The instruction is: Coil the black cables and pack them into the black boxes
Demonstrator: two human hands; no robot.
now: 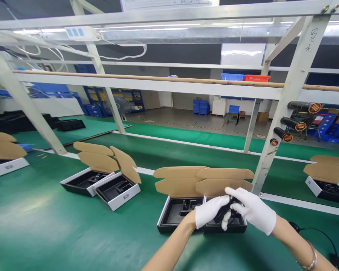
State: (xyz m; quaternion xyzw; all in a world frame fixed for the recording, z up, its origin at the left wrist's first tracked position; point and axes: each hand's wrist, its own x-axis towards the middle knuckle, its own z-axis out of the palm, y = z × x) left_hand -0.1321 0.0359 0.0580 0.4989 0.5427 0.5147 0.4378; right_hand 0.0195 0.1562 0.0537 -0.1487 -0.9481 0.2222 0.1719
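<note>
Both my hands wear white gloves and meet over the right one of two open boxes standing side by side in front of me. My left hand grips a dark bundle that looks like black cable. From the other side, the curled fingers of my right hand close on the same bundle. Under the hands lies the box, with a black inside and a raised brown cardboard lid, partly hidden by them. Touching it on the left, another box holds a black insert with small dark parts.
More open boxes stand left and far right on the green bench. A black cable lies beside my right forearm. A white frame post, with black tape rolls on it, rises behind the boxes.
</note>
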